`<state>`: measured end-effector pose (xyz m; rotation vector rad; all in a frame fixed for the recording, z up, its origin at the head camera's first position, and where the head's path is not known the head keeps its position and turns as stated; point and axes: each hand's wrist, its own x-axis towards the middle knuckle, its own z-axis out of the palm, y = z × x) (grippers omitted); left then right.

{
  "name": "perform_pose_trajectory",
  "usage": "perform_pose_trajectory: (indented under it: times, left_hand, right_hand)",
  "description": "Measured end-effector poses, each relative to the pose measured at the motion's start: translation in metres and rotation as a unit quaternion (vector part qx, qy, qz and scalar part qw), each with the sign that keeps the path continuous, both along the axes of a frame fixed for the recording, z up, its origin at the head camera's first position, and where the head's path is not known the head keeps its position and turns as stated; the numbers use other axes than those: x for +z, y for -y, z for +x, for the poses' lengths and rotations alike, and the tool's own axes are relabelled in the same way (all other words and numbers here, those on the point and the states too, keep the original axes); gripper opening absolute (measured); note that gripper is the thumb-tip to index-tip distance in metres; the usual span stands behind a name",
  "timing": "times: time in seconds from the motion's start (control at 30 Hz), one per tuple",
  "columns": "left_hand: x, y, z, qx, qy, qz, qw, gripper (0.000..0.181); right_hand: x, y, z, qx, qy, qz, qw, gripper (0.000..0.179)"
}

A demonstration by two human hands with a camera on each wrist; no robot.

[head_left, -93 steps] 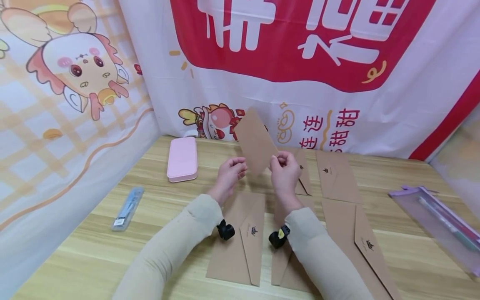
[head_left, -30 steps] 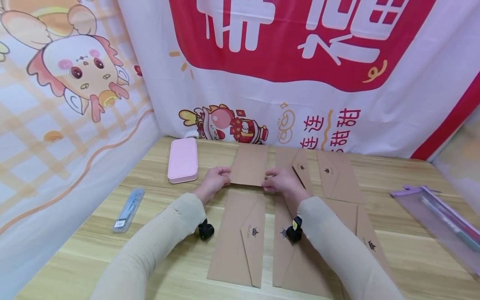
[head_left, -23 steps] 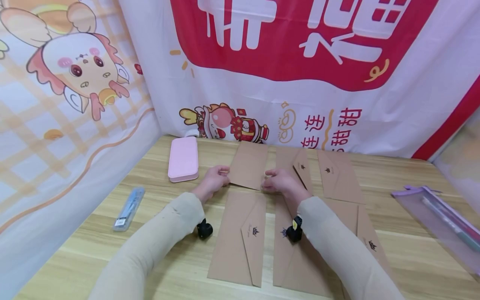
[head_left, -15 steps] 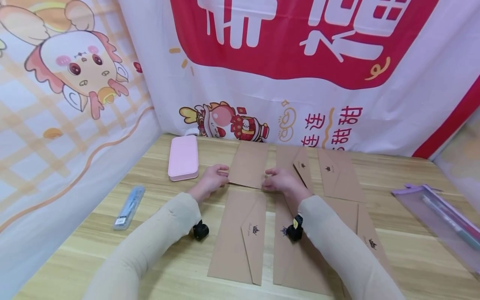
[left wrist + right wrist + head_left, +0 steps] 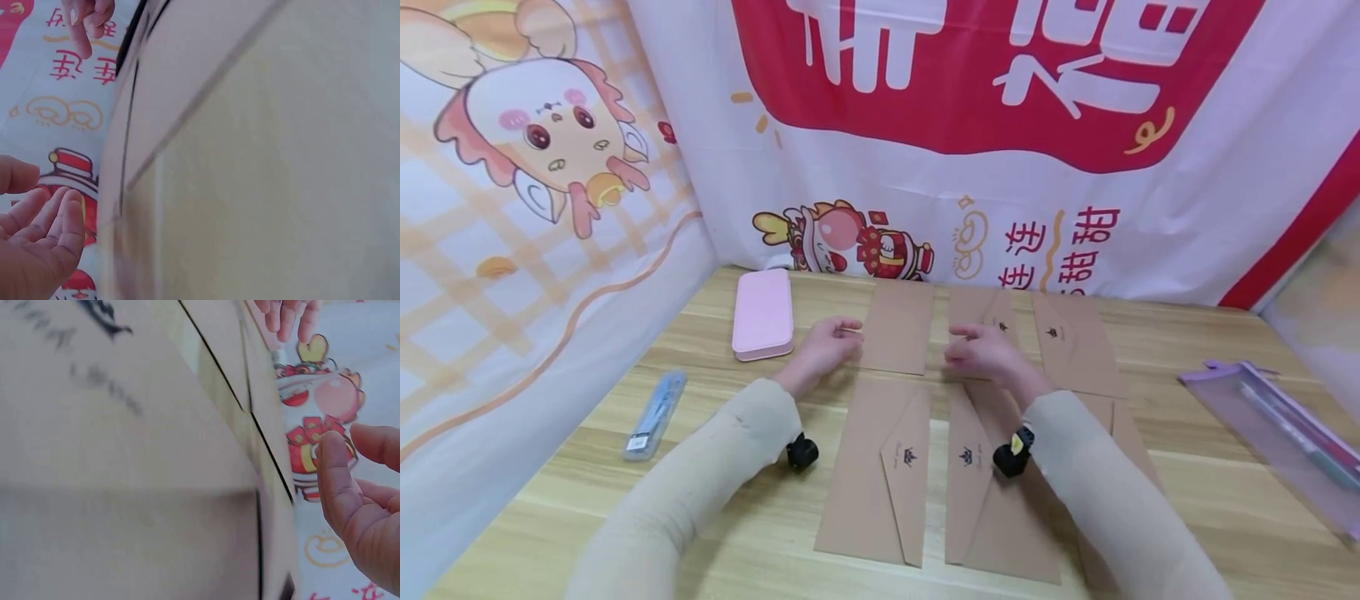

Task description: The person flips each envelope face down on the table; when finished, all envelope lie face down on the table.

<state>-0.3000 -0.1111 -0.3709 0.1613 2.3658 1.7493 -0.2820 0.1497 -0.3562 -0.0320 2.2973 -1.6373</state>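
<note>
A plain brown envelope (image 5: 897,327) lies flat at the back of the table, its plain face up. Just off its left edge hovers my left hand (image 5: 827,346), fingers loosely bent around nothing. To its right, my right hand (image 5: 988,354) hangs over the front part of another brown envelope (image 5: 970,310) and holds nothing. In the left wrist view, the left hand (image 5: 40,244) shows a gap between thumb and fingers. The right wrist view likewise shows the right hand (image 5: 365,500) with thumb and fingers apart.
More brown envelopes with crown prints lie in two rows: front left (image 5: 865,483), front middle (image 5: 973,500), back right (image 5: 1078,342), and one partly under the right sleeve (image 5: 1131,442). A pink case (image 5: 763,315), a clear blue box (image 5: 657,415) and a purple mesh pouch (image 5: 1273,446) flank them.
The plain-faced envelope, held up in both hands earlier, was lowered onto the table's back and let go. Since then my right hand has drawn away to the right; the left has barely moved.
</note>
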Motion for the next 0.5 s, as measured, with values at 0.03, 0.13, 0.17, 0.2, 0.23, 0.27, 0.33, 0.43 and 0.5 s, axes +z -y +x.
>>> perform_pose_trajectory:
  times: [0.03,0.13,0.17,0.2,0.23,0.27,0.33,0.43,0.5]
  left_hand:
    - [0.002,-0.004,-0.001,-0.002,-0.008,0.011,0.9999,0.041]
    - [0.005,-0.02,-0.003,-0.006,-0.031,0.023,0.9992,0.038]
    - [0.006,-0.025,-0.004,-0.008,-0.033,0.03,0.999,0.038]
    - [0.006,-0.031,-0.004,-0.009,-0.034,0.038,0.9986,0.037]
    - [0.007,-0.038,-0.004,-0.01,-0.039,0.04,0.9984,0.037]
    - [0.007,-0.044,-0.004,-0.011,-0.043,0.037,0.9983,0.036]
    - [0.006,-0.056,-0.004,-0.018,-0.051,0.038,0.9978,0.036]
    - [0.005,-0.074,-0.005,-0.031,-0.068,0.031,0.9967,0.037]
    - [0.004,-0.083,-0.005,-0.041,-0.078,0.029,0.9957,0.039]
  right_hand:
    - [0.002,-0.005,0.002,-0.003,-0.002,-0.002,1.0,0.057]
    - [0.007,-0.018,0.006,-0.004,-0.011,-0.008,0.9999,0.056]
    - [0.008,-0.023,0.008,-0.008,-0.014,-0.012,0.9998,0.056]
    - [0.01,-0.027,0.009,-0.011,-0.017,-0.009,0.9998,0.055]
    - [0.011,-0.032,0.01,-0.013,-0.019,-0.01,0.9997,0.055]
    - [0.012,-0.037,0.011,-0.016,-0.022,-0.012,0.9995,0.055]
    - [0.013,-0.046,0.013,-0.023,-0.029,-0.018,0.9991,0.054]
    - [0.014,-0.06,0.016,-0.026,-0.033,-0.019,0.9989,0.054]
    - [0.012,-0.069,0.017,-0.022,-0.03,-0.026,0.999,0.055]
